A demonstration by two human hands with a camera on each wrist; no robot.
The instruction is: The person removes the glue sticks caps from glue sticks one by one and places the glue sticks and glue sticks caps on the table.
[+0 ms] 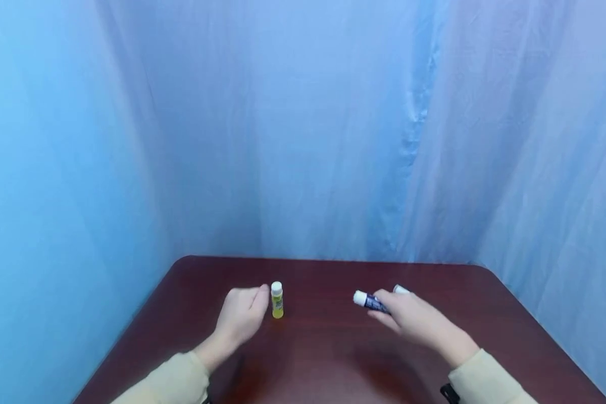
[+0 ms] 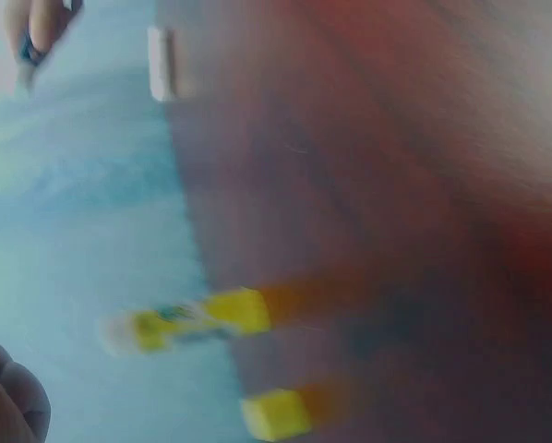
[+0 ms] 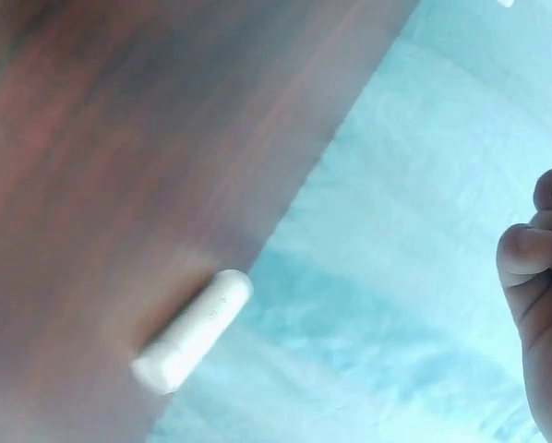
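My left hand (image 1: 242,311) is a loose fist, thumb uppermost, with nothing visible in it. Just to its right in the head view, a yellow glue stick (image 1: 277,301) with a white cap stands upright. The left wrist view, blurred, shows this glue stick (image 2: 198,318) and a short yellow block-like piece (image 2: 276,413) beside it; my curled fingers (image 2: 13,397) are at its lower left. My right hand (image 1: 409,317) grips a dark blue glue stick (image 1: 371,302) above the table, tilted, its white cap pointing left.
Behind my right hand stands a white cylinder (image 1: 400,289), mostly hidden in the head view; the right wrist view shows the white cylinder (image 3: 193,332) whole. The dark red-brown table (image 1: 323,348) has rounded far corners. Blue curtains (image 1: 303,140) hang behind it and at both sides.
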